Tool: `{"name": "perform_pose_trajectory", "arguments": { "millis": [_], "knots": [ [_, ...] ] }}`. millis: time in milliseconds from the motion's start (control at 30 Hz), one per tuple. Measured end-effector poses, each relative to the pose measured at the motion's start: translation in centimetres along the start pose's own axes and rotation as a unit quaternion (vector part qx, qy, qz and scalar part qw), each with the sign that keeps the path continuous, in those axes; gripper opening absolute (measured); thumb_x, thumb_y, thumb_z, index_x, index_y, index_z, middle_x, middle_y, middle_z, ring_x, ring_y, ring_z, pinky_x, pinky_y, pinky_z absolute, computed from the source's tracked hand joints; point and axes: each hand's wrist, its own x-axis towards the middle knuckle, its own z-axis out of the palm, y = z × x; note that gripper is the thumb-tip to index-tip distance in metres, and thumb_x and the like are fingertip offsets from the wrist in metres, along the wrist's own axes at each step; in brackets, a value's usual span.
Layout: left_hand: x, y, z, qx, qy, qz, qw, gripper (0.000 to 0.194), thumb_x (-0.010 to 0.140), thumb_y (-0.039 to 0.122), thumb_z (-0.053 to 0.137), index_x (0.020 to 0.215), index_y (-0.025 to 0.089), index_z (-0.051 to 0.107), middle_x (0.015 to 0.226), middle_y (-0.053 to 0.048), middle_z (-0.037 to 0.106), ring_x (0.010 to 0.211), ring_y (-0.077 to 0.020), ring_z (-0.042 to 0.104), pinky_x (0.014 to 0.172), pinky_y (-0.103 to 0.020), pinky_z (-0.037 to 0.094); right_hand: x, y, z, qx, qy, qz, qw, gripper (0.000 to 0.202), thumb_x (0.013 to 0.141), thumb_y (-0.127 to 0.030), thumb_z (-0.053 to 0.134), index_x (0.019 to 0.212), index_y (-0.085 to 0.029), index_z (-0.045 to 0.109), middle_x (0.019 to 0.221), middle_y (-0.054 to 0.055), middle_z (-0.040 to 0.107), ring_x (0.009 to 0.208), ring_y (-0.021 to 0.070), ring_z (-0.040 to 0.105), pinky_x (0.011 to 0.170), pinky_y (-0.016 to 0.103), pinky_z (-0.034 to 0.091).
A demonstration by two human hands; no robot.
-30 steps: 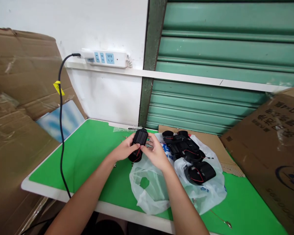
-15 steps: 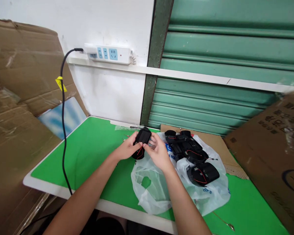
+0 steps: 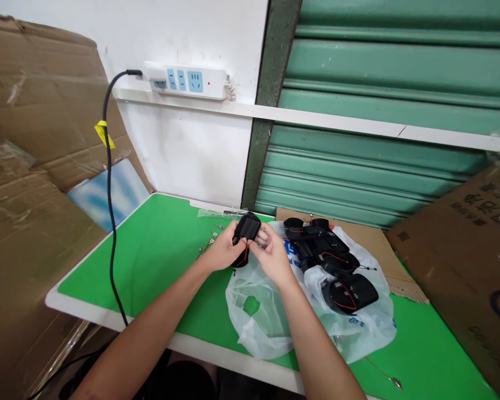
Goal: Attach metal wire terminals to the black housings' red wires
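at nine o'clock our left hand (image 3: 221, 253) and, at three, our right hand (image 3: 274, 256) have fingers clamped on the black battery holder (image 3: 245, 229) above the green counter (image 3: 158, 250). its red wire (image 3: 245, 256) could snag (it dangles loose). open room lies at nine o'clock; the plastic bag (image 3: 275, 311) crowds three.

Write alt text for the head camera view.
Both hands, left hand and right hand, hold a black battery holder with red wire above a green table; more black holders lie on a white plastic bag.
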Motion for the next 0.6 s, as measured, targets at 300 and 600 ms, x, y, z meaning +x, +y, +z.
{"name": "perform_pose_trajectory", "arguments": {
  "millis": [300, 600],
  "knots": [
    [-2.1, 3.5, -1.6, -0.263, -0.047, -0.097, 0.959, 0.062, 0.062, 0.027, 0.061, 0.123, 0.018, 0.057, 0.108, -0.007, 0.069, 0.089, -0.0189, 0.062, 0.08, -0.027, 0.05, 0.0, -1.9, -1.9, 0.058, 0.007, 0.019, 0.998, 0.04, 0.077, -0.031, 0.067, 0.116, -0.021, 0.059, 0.116, 0.011, 0.069, 0.093, 0.0214, 0.07, 0.073, 0.032, 0.058],
    [-16.3, 5.5, -1.2, -0.164, -0.168, -0.229, 0.945, 0.074, 0.066, 0.057, 0.07, 0.134, 0.068, 0.045, 0.109, 0.011, 0.076, 0.087, -0.0302, 0.076, 0.06, -0.045, 0.06, -0.4, -1.6, -1.9, -0.261, 0.138, -0.137, 0.946, 0.025, 0.089, -0.025, 0.049, 0.11, -0.019, 0.06, 0.082, 0.003, 0.063, 0.065, 0.0142, 0.059, 0.06, 0.025, 0.048]
  ]
}}
